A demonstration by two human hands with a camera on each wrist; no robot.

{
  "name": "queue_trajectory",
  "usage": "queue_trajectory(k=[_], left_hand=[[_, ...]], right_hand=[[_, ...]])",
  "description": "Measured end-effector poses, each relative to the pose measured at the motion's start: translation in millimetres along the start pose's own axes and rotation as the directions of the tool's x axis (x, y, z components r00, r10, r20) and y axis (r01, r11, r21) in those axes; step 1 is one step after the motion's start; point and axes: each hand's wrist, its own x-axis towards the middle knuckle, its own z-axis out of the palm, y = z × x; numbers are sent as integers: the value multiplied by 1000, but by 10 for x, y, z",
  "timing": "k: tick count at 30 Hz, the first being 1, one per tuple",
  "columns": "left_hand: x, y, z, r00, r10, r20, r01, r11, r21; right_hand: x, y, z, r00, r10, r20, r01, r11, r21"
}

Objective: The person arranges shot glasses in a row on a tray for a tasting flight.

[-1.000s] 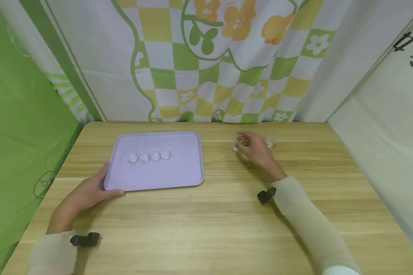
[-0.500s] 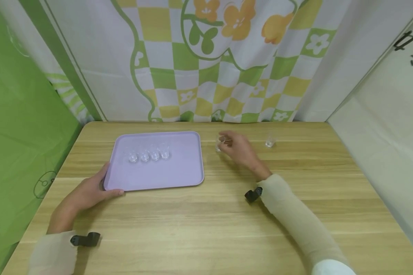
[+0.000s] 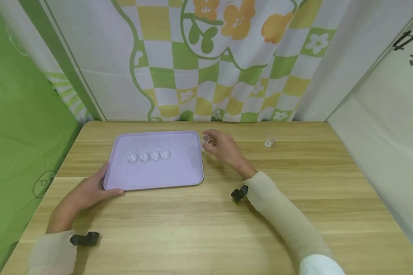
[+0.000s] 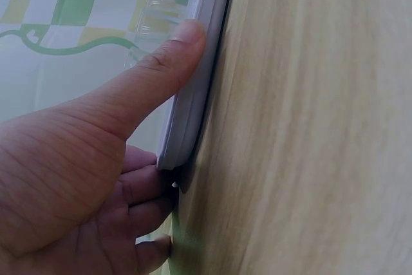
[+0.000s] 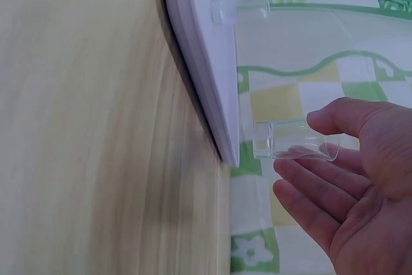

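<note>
My right hand [image 3: 225, 148] pinches a small clear shot glass [image 5: 293, 138] between thumb and fingers. In the right wrist view this glass is off the table, its thick base pointing away from the palm. It is just beside the right edge of the lilac tray [image 3: 179, 172]. At the tray's near left corner, my left hand [image 3: 89, 190] holds the rim, thumb along the front side and the other fingers around the left side. Several similar shot glasses [image 3: 154, 154] stand in a row on the tray, left of its middle.
One more shot glass [image 3: 270, 142] stands upright on the wooden table [image 3: 206, 229], toward the back right. A checked, flowered curtain [image 3: 210, 84] hangs behind the far edge. Green cloth [image 3: 17, 133] borders the left side, a pale panel [image 3: 392, 114] the right.
My right hand has carried the shot glass leftward to the tray's right edge, leaving the other glass behind on the table. The left hand and tray stay put.
</note>
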Motion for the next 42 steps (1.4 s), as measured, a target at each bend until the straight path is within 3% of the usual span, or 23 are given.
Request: queue_trajectory(k=[15, 42], left_hand=[[26, -16, 3, 1000, 12, 0, -12, 1000, 3], [-2, -16, -2, 1000, 12, 1, -12, 1000, 1]], right_hand=[[126, -211, 320, 998, -45, 52, 46, 999, -21], [250, -369, 658, 990, 22, 141, -17, 999, -38]])
